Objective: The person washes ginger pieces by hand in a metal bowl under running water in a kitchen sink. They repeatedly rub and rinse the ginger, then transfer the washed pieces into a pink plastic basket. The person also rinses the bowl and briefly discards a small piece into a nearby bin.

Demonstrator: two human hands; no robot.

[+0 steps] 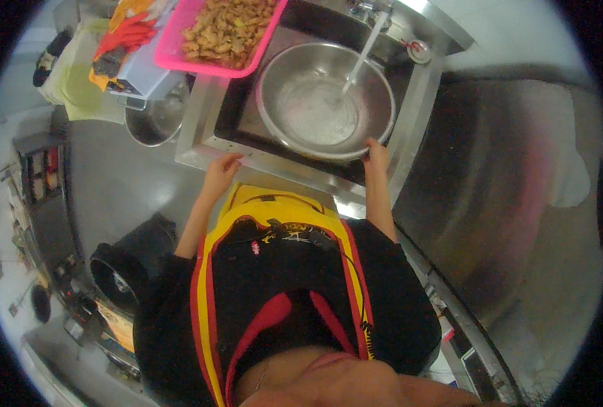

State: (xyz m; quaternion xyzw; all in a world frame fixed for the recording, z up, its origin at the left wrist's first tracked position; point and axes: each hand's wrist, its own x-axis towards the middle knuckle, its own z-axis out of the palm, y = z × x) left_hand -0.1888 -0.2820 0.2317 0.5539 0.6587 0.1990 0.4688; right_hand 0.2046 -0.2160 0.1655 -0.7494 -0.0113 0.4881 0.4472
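A large round steel basin (284,112) sits in the sink, with shallow, pale, rippled water (318,115) in it. From the tap (362,8), a long whitish spout (369,51) slants down over the basin; blur hides where it ends and any stream begins. My right hand (376,152) grips the basin's near right rim, its fingers partly hidden. On the left, my left hand (222,169) is by the front edge of the steel sink (281,169), apart from the basin. Its fingers point right, slightly apart, and hold nothing.
A pink basket (172,60) of ginger (223,34) stands at the sink's far left corner. Beyond it lie red gloves (130,32) and a whitish-blue container (145,78). A steel pot (153,122) is left of the sink; a broad steel surface (464,183) extends right.
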